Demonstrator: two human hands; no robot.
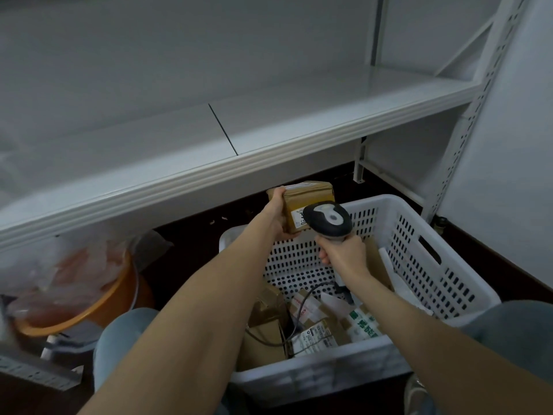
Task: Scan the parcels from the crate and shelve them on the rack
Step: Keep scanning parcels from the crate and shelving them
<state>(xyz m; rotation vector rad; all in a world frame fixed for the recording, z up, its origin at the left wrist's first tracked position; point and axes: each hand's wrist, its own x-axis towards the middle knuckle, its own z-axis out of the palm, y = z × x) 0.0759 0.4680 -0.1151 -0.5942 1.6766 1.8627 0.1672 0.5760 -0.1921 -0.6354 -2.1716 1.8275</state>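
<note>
Two bare forearms reach forward below the white rack shelf [299, 121], whose front lip runs across the view. At far left, under that shelf, an orange basin [89, 320] sits on the dark floor with crumpled clear plastic [59, 265] bunched over it. Right of it, the left hand [276, 212] grips a small brown cardboard parcel [311, 193], thumb over its upper left corner and fingers curled beneath. The parcel is held clear of the crate, above its far rim and just under the shelf lip, its white label turned toward the person. Just right, overlapping the parcel's lower right corner, the black-and-grey head of a barcode scanner [327, 220] points at that label. The right hand [344, 254] is wrapped round the scanner's handle, directly below the head. A dark cable [300, 307] drops into the white perforated crate [425, 244], where more brown parcels [269, 319] and labelled packets lie jumbled on the bottom. At far right stands the rack's perforated white upright [489, 70].
</note>
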